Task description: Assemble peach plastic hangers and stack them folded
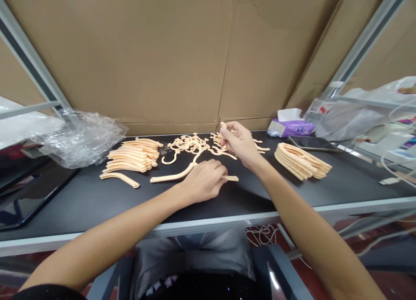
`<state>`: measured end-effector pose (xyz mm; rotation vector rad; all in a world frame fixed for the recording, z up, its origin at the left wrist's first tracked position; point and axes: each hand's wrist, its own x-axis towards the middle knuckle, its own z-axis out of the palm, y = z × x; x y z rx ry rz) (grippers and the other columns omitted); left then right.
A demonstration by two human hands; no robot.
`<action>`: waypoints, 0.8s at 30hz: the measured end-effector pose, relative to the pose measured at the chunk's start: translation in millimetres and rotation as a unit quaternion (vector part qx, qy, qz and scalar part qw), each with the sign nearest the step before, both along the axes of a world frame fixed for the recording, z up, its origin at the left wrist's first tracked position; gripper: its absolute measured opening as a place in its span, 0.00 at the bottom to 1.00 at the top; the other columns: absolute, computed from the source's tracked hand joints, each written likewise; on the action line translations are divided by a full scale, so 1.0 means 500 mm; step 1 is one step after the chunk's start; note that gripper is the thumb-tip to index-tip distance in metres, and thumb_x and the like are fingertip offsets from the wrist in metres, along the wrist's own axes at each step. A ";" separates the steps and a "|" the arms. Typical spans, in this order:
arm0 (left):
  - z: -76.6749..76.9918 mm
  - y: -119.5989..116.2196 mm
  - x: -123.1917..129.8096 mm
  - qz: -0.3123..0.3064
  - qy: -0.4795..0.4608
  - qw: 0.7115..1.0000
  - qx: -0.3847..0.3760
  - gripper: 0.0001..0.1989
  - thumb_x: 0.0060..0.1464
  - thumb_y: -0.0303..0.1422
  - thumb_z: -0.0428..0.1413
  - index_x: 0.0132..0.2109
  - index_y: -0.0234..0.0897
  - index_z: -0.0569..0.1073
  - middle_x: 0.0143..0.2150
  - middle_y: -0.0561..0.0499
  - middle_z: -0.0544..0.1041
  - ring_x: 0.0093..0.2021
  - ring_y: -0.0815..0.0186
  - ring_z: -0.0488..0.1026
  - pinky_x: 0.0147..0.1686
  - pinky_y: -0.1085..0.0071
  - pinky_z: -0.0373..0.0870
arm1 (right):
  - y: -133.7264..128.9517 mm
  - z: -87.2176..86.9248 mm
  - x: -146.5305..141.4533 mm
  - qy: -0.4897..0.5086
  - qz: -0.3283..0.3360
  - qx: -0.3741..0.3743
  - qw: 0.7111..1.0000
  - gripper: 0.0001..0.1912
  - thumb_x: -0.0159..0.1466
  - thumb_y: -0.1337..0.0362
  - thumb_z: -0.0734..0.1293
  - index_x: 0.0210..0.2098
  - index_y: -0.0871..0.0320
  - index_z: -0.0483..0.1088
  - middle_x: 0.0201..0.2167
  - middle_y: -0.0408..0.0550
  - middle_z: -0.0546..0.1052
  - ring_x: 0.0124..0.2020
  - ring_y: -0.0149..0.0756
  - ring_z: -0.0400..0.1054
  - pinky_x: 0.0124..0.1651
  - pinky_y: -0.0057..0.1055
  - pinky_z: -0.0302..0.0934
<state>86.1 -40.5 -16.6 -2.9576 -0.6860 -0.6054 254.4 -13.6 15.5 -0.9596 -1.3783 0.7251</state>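
My left hand [205, 180] is closed over the middle of a beige plastic clothes hanger [170, 177] lying on the dark table. Its hook [197, 149] points away from me, and one arm end shows on each side of my hand. Raised just behind it, my right hand [239, 143] pinches a small beige plastic piece [223, 125] between thumb and fingers; most of the piece is hidden. Under and behind that hand lie several thin, curved beige pieces [227, 154]. Beyond the left hand is a heap of loose hooks [185, 143].
To the left are stacked hanger arms [130, 158] and a single arm [121, 177], with clear plastic wrap [86, 137] and a dark glossy panel [35, 189] further out. Stacked beige loop-shaped parts [300, 162], a phone [313, 143] and purple tissues [291, 127] are right. Cardboard [162, 57] stands behind.
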 end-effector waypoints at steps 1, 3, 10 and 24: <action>0.002 -0.002 -0.001 0.004 0.000 1.000 -0.001 0.07 0.65 0.30 0.50 0.41 0.33 0.72 0.42 0.44 0.77 0.44 0.60 0.74 0.43 0.65 0.71 | -0.001 0.001 0.000 -0.001 -0.001 -0.002 1.000 0.23 0.59 0.42 0.70 0.35 0.55 0.66 0.18 0.37 0.70 0.14 0.22 0.50 0.17 0.23 0.41; 0.005 -0.005 -0.001 0.011 0.003 1.000 -0.004 0.06 0.65 0.28 0.50 0.41 0.33 0.71 0.42 0.45 0.76 0.42 0.60 0.74 0.43 0.66 0.71 | -0.003 0.005 0.000 -0.010 -0.005 -0.006 1.000 0.23 0.59 0.42 0.70 0.35 0.55 0.66 0.18 0.38 0.71 0.13 0.22 0.50 0.17 0.24 0.42; 0.004 -0.010 -0.007 0.033 0.005 0.999 -0.026 0.06 0.65 0.27 0.47 0.42 0.35 0.69 0.42 0.46 0.75 0.42 0.61 0.74 0.42 0.66 0.72 | -0.033 0.008 0.013 -0.127 -0.038 0.027 0.991 0.19 0.63 0.46 0.68 0.30 0.58 0.71 0.21 0.41 0.71 0.19 0.26 0.57 0.24 0.27 0.50; -0.002 -0.010 -0.004 0.025 -0.023 0.998 -0.061 0.06 0.64 0.32 0.52 0.39 0.35 0.71 0.39 0.47 0.76 0.39 0.61 0.74 0.40 0.64 0.71 | -0.166 -0.064 0.103 -0.492 0.009 -0.079 0.867 0.20 0.71 0.53 0.55 0.29 0.56 0.67 0.27 0.44 0.72 0.30 0.34 0.63 0.36 0.31 0.54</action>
